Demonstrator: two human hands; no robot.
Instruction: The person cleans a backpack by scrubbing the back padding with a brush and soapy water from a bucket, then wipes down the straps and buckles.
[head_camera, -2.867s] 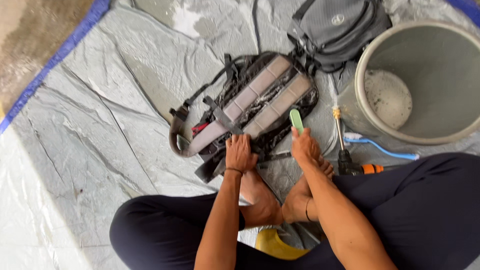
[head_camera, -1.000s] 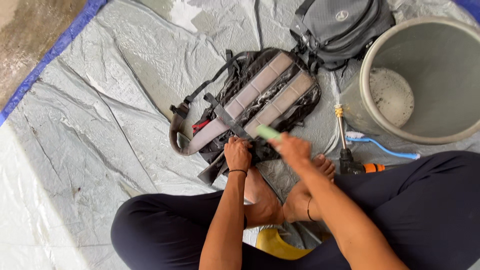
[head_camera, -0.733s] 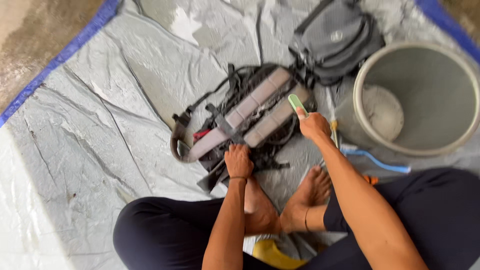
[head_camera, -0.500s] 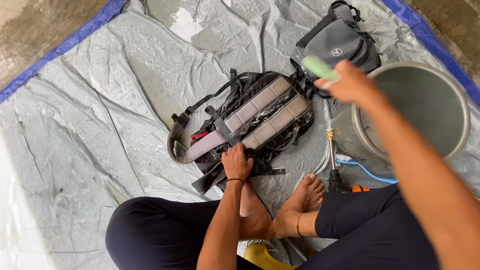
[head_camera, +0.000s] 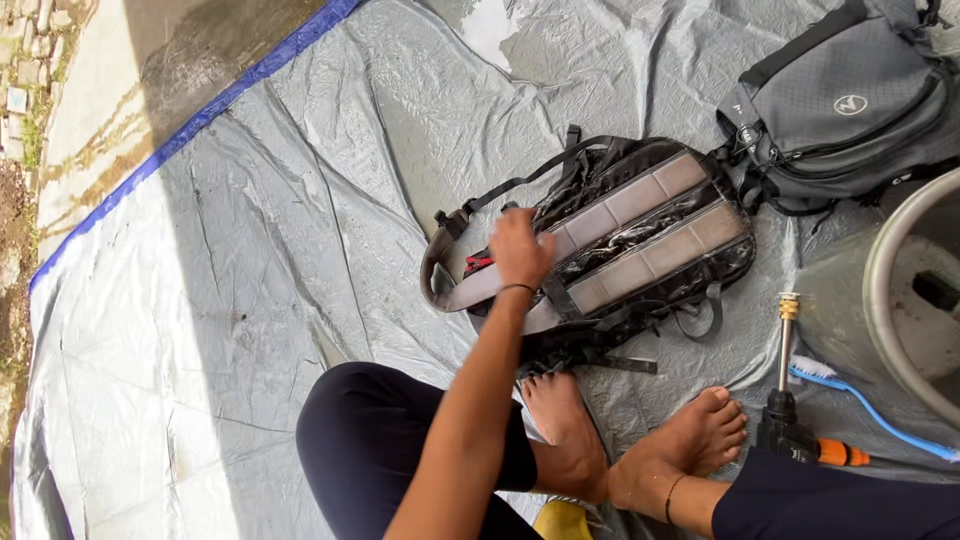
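Observation:
A wet black backpack (head_camera: 640, 235) with grey padded back panels lies face down on the grey tarp (head_camera: 250, 300). My left hand (head_camera: 520, 250) rests on its left end, fingers curled over a grey shoulder strap (head_camera: 465, 292) beside a red tab. My right hand is out of the frame. My bare feet (head_camera: 640, 455) sit just below the backpack, with my legs crossed in dark trousers.
A second grey bag (head_camera: 840, 100) lies at the top right. A large grey bucket (head_camera: 885, 300) stands at the right edge. A brass-tipped spray nozzle (head_camera: 783, 370) and a blue brush (head_camera: 865, 405) lie beside it. The tarp's blue border (head_camera: 240, 95) meets wet concrete at the upper left.
My right hand, which held a green brush over the backpack, swung up toward the bucket and left the view. My left hand slid up onto the shoulder strap.

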